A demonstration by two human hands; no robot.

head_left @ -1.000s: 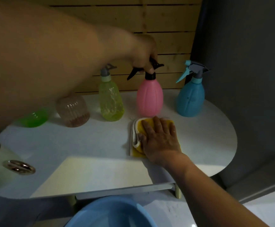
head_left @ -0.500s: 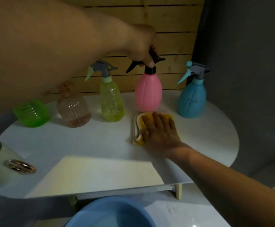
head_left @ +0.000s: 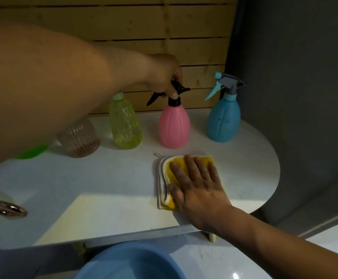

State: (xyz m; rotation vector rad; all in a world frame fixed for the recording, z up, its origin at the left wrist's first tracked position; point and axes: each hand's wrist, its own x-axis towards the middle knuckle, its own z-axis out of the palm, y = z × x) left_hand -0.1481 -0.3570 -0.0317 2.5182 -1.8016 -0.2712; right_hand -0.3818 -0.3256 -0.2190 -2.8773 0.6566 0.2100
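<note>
My left hand grips the black trigger head of a pink spray bottle, which stands upright on the white table near the back. In front of that bottle lies a folded yellow cloth with a white edge. My right hand rests flat on the cloth, fingers straight and pointing toward the bottles. My left forearm crosses the upper left of the view and hides the tops of the bottles behind it.
A blue spray bottle stands at the right, a yellow-green bottle, a clear ribbed bottle and a green one at the left. A pale cup with a metal piece sits far left. A blue basin lies below the table's front edge.
My right hand has slid the yellow cloth back toward the table's front edge. The pink bottle, lifted half a second ago, is lower and stands on the table under my left hand.
</note>
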